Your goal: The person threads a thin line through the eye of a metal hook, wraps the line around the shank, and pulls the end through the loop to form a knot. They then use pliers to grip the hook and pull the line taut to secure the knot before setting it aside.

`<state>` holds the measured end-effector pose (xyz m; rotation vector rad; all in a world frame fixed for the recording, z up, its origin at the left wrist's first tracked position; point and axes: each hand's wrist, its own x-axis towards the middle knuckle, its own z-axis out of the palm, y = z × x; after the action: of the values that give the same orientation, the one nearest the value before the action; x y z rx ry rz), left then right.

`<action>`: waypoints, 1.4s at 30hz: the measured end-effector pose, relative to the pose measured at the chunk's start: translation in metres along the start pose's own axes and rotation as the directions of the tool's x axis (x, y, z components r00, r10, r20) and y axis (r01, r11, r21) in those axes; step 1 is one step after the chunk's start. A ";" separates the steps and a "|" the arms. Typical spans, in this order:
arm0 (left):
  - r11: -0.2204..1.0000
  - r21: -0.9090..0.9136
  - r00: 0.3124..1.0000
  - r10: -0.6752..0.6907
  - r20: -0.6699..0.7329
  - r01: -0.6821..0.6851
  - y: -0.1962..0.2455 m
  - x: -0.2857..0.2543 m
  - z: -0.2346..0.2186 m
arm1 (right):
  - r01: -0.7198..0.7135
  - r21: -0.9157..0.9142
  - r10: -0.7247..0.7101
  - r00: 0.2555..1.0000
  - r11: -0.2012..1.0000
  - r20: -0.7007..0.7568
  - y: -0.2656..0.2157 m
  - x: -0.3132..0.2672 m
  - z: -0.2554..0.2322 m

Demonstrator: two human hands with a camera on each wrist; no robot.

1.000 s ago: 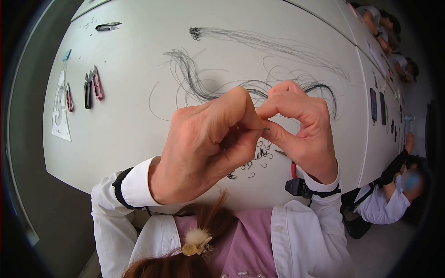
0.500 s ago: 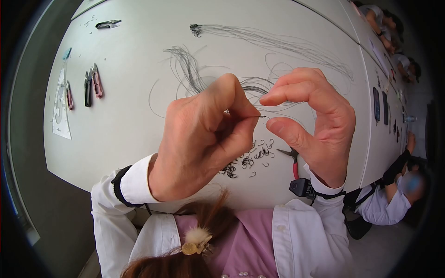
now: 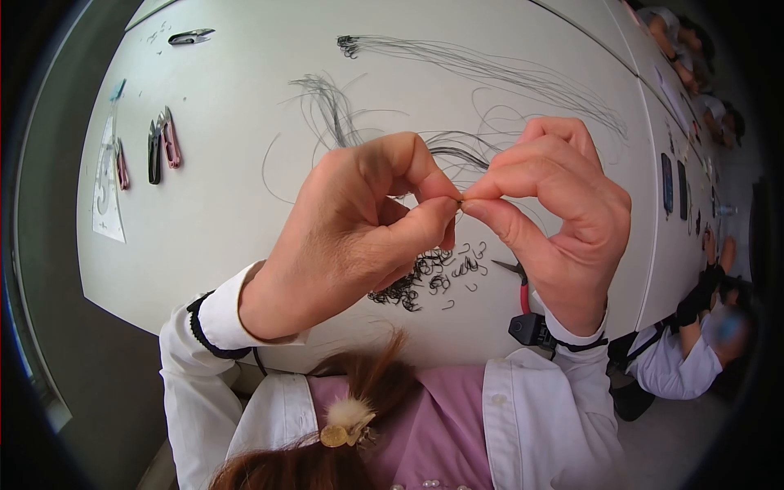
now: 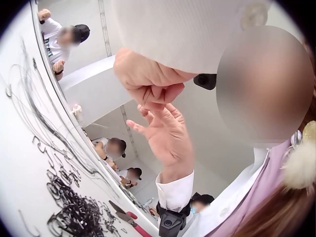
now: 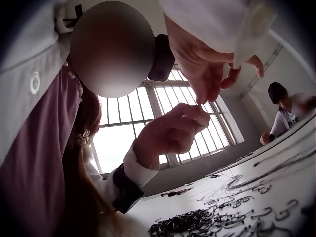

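Note:
Above the white table, my left hand (image 3: 351, 220) pinches a small dark fishing hook (image 3: 461, 204) between thumb and forefinger; most of it is hidden by the fingers. My right hand (image 3: 563, 204) meets it there, thumb and forefinger pinched at the hook's end, where thin fishing line shows; how much line it grips I cannot tell. Both hands also show fingertip to fingertip in the right wrist view. Below them lies a heap of loose black fishing hooks (image 3: 408, 286). A bundle of dark fishing line (image 3: 457, 155) lies behind the hands.
Red-handled pliers (image 3: 523, 290) lie right of the heap. Farther back is a bundle of hooks on lines (image 3: 348, 46). Thread snips (image 3: 170, 140), a ruler (image 3: 106, 196) and another snip (image 3: 191, 37) lie left. Other people sit along the tables at right.
My right thumb and forefinger parted from the hook half a second ago, baring its dark end, and now pinch there again. The left hand has tilted slightly, uncovering more of the heap.

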<state>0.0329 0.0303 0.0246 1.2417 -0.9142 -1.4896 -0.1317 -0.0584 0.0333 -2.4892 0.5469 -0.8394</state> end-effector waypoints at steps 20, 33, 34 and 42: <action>0.957 -0.255 0.983 0.105 -0.149 -0.140 -0.006 0.002 -0.006 | 0.230 -0.202 -0.250 0.965 0.952 -0.080 -0.010 -0.008 -0.005; 0.940 -0.318 0.991 0.092 -0.102 -0.120 -0.005 -0.002 -0.001 | 0.121 -0.260 -0.152 0.983 0.958 -0.105 -0.012 -0.009 0.022; 0.943 -0.309 0.988 0.089 -0.127 -0.125 -0.005 -0.002 -0.001 | 0.188 -0.373 -0.237 0.967 0.908 -0.090 -0.014 -0.008 0.021; 0.950 -0.169 0.948 0.221 -0.227 -0.262 -0.006 -0.002 0.004 | 0.232 -0.725 -0.429 0.898 0.649 -0.097 -0.025 -0.022 0.023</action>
<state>0.0283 0.0339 0.0207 1.0725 -0.7326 -1.2000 -0.1273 -0.0204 0.0205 -3.2797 0.5740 -1.3183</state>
